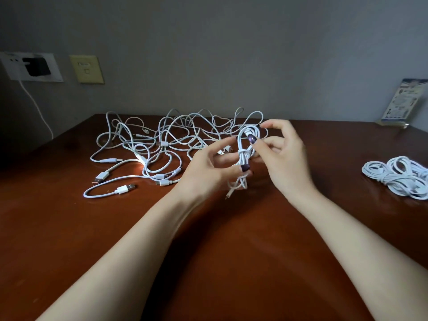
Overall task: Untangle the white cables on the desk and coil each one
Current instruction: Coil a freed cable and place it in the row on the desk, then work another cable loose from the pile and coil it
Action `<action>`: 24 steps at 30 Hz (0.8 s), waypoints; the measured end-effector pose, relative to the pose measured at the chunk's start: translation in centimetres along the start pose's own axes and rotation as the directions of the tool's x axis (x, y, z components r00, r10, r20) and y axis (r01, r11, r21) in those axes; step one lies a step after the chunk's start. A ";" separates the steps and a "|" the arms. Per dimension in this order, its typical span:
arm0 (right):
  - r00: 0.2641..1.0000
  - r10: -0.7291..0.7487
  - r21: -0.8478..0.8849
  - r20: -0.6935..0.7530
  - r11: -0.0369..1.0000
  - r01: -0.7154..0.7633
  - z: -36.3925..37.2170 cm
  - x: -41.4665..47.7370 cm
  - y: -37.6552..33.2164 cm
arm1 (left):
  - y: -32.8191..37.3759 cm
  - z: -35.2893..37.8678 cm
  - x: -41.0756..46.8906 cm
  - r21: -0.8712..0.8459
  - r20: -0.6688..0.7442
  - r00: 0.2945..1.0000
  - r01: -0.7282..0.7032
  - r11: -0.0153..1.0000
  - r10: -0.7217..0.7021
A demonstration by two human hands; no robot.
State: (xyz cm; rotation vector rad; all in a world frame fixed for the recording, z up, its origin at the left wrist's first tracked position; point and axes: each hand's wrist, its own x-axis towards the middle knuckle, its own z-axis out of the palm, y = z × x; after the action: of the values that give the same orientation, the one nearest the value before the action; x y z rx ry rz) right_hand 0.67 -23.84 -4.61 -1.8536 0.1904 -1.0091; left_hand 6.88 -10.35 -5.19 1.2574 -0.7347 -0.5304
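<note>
A tangle of white cables (pixel 162 144) with USB plugs spreads over the far left and middle of the brown desk (pixel 69 228). Above the desk's middle I hold a coiled white cable (pixel 243 154), wound into a long loop with turns wrapped round its waist. My left hand (pixel 208 167) grips the coil's lower half, thumb pressed on the wrapped part. My right hand (pixel 282 154) pinches the coil's upper loop between thumb and fingers. A loose cable end hangs below the left hand. A pile of coiled white cables (pixel 398 179) lies at the right edge.
A wall socket plate with a black charger (pixel 37 67) and a white lead hanging from it sits at the far left, a beige switch plate (pixel 86 69) beside it. A printed card in a stand (pixel 403 103) stands at the back right corner.
</note>
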 end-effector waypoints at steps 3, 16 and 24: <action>0.970 0.207 0.158 0.130 0.961 -0.226 0.3 -0.1 -0.4 | -0.3 -0.1 -0.1 0.033 -0.006 0.999 -0.032 0.999 0.032; 0.876 0.417 0.151 0.241 0.876 -0.458 -2.4 0.2 -0.2 | -0.9 2.5 0.8 0.132 -0.018 0.999 0.049 0.990 -0.048; 0.866 0.494 -0.382 0.082 0.818 -0.430 -12.1 1.7 0.9 | -0.8 8.4 3.4 0.497 0.179 0.978 0.006 0.868 -0.109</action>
State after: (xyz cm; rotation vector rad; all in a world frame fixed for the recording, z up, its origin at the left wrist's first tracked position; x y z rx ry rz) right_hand -6.59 -33.45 -2.28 -2.0629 0.7230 -0.4815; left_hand 2.91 -18.48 -4.16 1.7255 -1.0523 -0.5418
